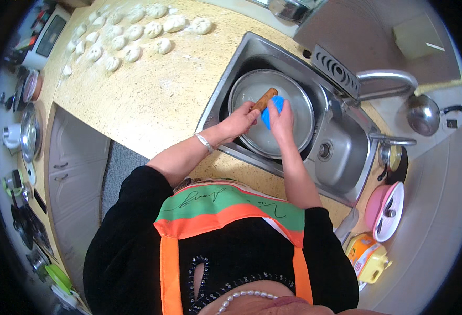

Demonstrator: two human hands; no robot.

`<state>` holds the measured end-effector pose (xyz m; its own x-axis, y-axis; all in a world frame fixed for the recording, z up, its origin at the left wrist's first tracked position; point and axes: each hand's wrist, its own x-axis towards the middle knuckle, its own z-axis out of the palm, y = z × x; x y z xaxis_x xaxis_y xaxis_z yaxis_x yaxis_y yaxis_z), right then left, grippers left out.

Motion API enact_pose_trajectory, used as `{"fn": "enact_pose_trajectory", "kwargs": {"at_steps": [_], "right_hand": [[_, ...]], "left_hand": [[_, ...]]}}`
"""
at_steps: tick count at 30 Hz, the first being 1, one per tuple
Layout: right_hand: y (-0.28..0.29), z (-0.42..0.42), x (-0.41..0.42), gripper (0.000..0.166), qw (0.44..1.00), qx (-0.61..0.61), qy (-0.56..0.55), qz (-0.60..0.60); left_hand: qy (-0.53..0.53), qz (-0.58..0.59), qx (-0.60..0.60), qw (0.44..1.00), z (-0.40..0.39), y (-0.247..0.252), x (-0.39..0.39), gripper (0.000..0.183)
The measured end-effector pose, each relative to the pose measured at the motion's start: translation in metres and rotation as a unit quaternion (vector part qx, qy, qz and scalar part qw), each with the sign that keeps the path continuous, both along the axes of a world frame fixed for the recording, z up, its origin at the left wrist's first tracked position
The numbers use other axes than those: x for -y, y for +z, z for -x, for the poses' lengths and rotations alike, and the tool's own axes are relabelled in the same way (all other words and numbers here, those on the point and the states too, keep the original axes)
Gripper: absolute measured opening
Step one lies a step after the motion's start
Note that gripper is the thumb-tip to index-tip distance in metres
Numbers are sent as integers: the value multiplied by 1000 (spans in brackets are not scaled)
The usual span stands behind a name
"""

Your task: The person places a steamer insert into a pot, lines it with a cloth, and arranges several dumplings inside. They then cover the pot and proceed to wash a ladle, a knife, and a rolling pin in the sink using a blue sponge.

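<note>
My left hand (240,123) grips a short wooden rolling pin (268,97) by its lower end. In my right hand (282,120) is a bright blue cloth or scrubber (269,118), pressed close against the pin's side. Both hands are above a large round metal basin (303,104) that holds some cloudy liquid. The basin sits inside the larger left bowl of a stainless steel double sink (214,108). My fingers hide part of the pin and of the blue piece.
Several pale dough pieces (153,30) lie on the floured speckled counter (175,86). A faucet (388,76) and a slotted metal rack (336,73) stand behind the sink. Right of it are a pink basin (376,210) and a yellow jug (368,258). Cookware lines the far-left counter.
</note>
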<state>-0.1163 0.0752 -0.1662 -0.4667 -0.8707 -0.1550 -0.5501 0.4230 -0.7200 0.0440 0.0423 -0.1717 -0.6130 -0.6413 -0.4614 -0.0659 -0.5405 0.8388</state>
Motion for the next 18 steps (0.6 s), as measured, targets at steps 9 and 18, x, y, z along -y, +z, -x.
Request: {"fn": "enact_pose_trajectory", "kwargs": {"at_steps": [9,18], "right_hand": [[6,10,-20,46,907,399,135,10],[52,-26,-29,29,955,223,131,145]], "left_hand": [[-33,193,-13,981,-19,4,-3,34],[-173,-52,-61,982,-8,51,0,22]]}}
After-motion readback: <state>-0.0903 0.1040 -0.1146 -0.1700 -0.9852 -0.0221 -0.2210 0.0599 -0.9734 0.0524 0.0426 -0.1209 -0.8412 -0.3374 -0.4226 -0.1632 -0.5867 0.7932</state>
